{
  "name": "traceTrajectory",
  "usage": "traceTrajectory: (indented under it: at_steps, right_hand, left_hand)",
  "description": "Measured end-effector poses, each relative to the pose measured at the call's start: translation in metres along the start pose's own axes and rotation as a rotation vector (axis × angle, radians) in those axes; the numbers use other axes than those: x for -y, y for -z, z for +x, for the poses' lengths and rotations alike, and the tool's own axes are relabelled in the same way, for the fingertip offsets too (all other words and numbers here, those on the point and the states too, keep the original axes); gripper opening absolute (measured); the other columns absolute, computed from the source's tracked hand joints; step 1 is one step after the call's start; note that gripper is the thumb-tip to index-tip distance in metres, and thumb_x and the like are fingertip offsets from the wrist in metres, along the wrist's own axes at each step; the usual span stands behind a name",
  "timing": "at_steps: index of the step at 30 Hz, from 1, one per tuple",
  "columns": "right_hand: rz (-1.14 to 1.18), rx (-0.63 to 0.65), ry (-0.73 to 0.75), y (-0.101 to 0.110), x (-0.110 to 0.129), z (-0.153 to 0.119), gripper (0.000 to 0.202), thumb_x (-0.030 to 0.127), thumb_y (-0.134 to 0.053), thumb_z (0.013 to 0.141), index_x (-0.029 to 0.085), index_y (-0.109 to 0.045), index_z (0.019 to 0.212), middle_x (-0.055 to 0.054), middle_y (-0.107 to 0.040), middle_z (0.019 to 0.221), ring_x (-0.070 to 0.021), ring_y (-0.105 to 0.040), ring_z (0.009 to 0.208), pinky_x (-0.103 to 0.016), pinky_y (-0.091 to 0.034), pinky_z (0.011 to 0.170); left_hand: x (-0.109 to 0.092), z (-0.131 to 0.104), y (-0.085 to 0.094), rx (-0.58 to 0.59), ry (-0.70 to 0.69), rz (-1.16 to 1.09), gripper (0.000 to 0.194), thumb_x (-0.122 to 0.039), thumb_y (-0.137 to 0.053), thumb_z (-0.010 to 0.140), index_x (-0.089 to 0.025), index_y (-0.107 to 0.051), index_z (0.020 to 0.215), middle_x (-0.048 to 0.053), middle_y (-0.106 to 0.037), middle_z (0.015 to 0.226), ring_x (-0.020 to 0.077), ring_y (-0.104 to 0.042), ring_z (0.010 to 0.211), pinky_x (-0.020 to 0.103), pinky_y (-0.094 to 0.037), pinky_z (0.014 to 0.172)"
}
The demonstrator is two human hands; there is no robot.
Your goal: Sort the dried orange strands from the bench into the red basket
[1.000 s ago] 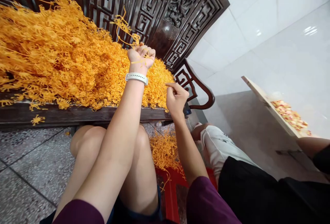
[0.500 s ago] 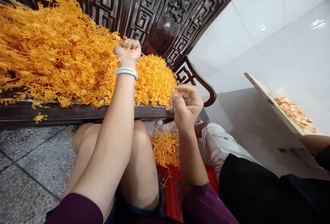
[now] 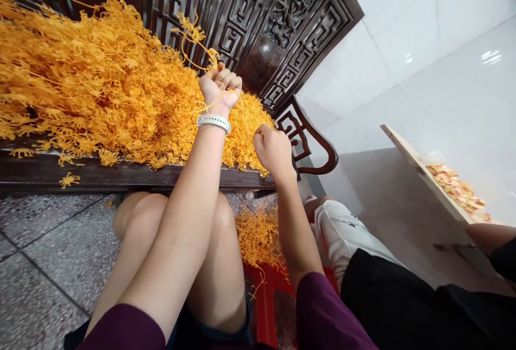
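My left hand [image 3: 221, 89], with a pale wristband, is closed over the bench. An orange stringy piece [image 3: 192, 33] with branching, claw-like ends sticks up from its thumb side, and thin orange strands lie across the palm and wrist. To the right, my right hand [image 3: 274, 148] is curled, back towards me, near the bench's front edge; whatever its fingers hold is hidden. A large heap of orange stringy pieces [image 3: 100, 81] covers the left of the seat. Between my hands lies a finer, denser orange pile [image 3: 250, 121].
The dark carved wooden bench [image 3: 108, 178] has a latticed back and an armrest [image 3: 328, 151]. Below, orange strands [image 3: 258, 231] lie over a red stool-like thing [image 3: 264, 307]. A person in white trousers [image 3: 342, 237] sits at right, near a wooden board [image 3: 423, 170] with reddish-yellow pieces.
My left hand has shifted right and slightly down, and an orange stringy piece now stands up from it. My right hand has moved left and turned, its fingers curling towards the pile.
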State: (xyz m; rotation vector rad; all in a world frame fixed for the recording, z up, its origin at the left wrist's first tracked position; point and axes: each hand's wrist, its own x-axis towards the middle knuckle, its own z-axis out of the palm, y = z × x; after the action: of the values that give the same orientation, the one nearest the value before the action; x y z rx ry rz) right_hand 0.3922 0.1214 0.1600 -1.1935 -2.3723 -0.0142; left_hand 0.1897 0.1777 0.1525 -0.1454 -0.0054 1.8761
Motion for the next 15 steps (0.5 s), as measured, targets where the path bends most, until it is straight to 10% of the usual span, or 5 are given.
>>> traceTrajectory:
  at_steps: [4,15]
  right_hand:
    - [-0.158,0.100,0.011,-0.004,0.002,0.001,0.026,0.024,-0.050,0.091,0.017,-0.068,0.108,-0.002,-0.052,0.061,-0.0191,-0.043,0.059,-0.032,-0.022,0.062]
    - [0.010,0.006,0.172,-0.021,0.004,0.001,0.032,0.010,-0.051,0.081,0.020,-0.028,0.061,0.003,-0.029,0.055,-0.0106,-0.025,0.053,-0.033,-0.019,0.059]
  left_hand:
    - [-0.005,0.010,0.005,0.016,-0.014,-0.003,0.039,-0.030,-0.036,0.109,-0.024,-0.051,0.073,-0.006,-0.023,0.047,0.0117,-0.028,0.038,0.026,-0.033,0.046]
    - [-0.003,0.009,0.008,0.000,-0.012,-0.105,0.038,-0.021,-0.033,0.109,-0.023,-0.044,0.072,-0.008,-0.019,0.050,0.0092,-0.021,0.038,0.024,-0.028,0.043]
